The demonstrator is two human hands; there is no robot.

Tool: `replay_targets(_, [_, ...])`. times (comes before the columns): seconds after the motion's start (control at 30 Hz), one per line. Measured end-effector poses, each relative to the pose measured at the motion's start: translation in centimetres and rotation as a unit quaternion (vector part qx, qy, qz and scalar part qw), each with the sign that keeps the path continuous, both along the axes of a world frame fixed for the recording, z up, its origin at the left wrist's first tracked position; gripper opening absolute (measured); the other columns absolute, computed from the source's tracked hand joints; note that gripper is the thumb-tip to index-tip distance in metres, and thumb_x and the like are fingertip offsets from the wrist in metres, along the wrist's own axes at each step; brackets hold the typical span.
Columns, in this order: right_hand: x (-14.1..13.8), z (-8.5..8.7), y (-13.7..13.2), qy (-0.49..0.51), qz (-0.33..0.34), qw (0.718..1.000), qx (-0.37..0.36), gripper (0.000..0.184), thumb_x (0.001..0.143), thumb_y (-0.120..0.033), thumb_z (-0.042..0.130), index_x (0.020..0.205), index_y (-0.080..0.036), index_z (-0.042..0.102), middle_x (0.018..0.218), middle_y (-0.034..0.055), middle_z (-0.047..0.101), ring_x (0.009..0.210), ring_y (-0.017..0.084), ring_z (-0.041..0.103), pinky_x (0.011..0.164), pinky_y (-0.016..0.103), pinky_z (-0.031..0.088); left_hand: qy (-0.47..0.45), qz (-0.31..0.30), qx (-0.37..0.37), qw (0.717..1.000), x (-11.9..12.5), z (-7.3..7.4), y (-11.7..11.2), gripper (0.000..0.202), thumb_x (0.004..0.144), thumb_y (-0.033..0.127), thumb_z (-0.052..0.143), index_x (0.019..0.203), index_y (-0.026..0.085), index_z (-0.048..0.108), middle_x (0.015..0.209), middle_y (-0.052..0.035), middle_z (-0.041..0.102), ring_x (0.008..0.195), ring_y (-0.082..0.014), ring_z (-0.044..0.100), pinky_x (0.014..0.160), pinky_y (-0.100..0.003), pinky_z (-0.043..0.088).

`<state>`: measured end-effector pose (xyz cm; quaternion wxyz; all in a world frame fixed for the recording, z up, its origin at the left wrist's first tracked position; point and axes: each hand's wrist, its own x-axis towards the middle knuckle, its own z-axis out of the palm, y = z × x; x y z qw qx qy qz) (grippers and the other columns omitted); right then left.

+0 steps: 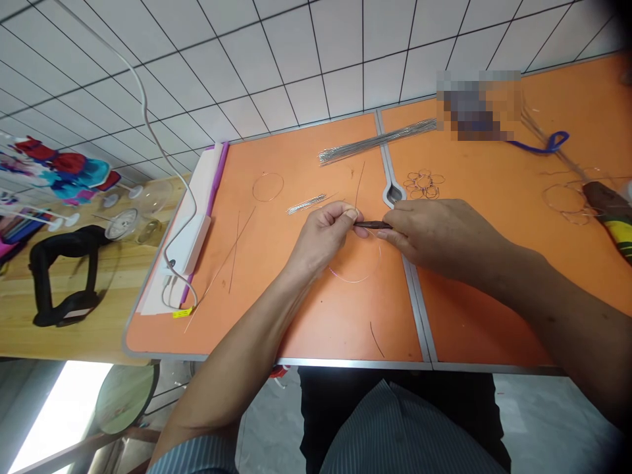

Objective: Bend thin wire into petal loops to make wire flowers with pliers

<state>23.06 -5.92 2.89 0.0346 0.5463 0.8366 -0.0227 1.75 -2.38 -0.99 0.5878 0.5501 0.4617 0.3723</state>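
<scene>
Worktop (pixel 296 329) orange, seam strip (pixel 419 316) grey; wall tiles (pixel 340 39) white with a dark line grid. Wire bundle (pixel 355 147) silver-grey, hand tool (pixel 374 224) dark. Shirt (pixel 395 431) grey-blue, finely striped.

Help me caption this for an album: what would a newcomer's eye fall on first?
Probably the left hand and right hand, meeting mid-table around a slim dark tool, with a thin wire loop below. Next, the silvery wire bundle behind them, then the black frame on the wooden surface at far left.
</scene>
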Motion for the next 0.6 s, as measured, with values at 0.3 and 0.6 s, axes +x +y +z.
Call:
replay_targets(0.3, [-0.13,0.49,0.15,0.010,-0.027,0.999,-0.042,0.044,0.119,-0.041,0.043,0.089,-0.020,0.066,0.091,0.0088,0.074,0.074,0.022,0.060,0.061,0.035,0.027,-0.023,-0.009,0.016,1.000,0.03,-0.42,0.02,0.023,0.099,0.040,0.075,0.088,0.020,0.071,0.076,-0.0023,0.074,0.051,-0.0088,0.031,0.051,-0.029,0.025])
replay_targets(0.6, [-0.01,0.44,0.26,0.032,-0.038,0.997,-0.058,0.041,0.117,-0.040,0.044,0.091,-0.021,0.069,0.091,0.0091,0.075,0.079,0.024,0.064,0.064,0.037,0.029,0.003,-0.004,0.051,0.999,-0.21,-0.58,0.04,0.021,0.102,0.038,0.072,0.091,0.020,0.073,0.080,-0.0032,0.073,0.055,-0.0100,0.040,0.053,-0.029,0.029])
